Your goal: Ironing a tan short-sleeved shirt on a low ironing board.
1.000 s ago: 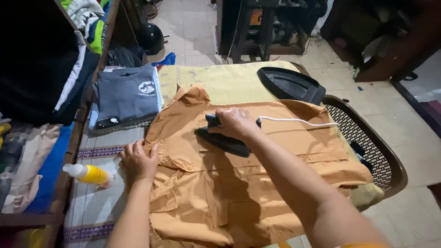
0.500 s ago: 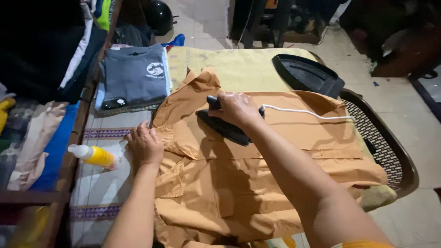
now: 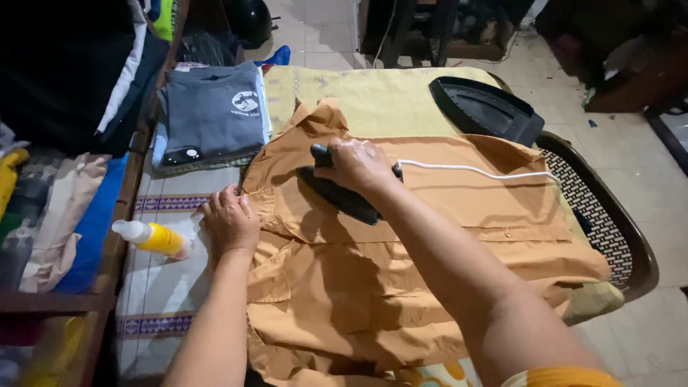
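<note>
Lying flat and creased, the orange shirt (image 3: 430, 236) bears a black iron (image 3: 337, 192) clasped by the right hand (image 3: 358, 166), the left hand (image 3: 231, 223) pressing its edge open-palmed.

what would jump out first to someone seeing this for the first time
The big orange shirt spread over the middle of the table catches the eye first, with the right hand gripping a black iron on its upper part and the left hand pressing down its left edge. Next come the yellow spray bottle lying left of that hand and the folded grey t-shirt at the far left.
</note>
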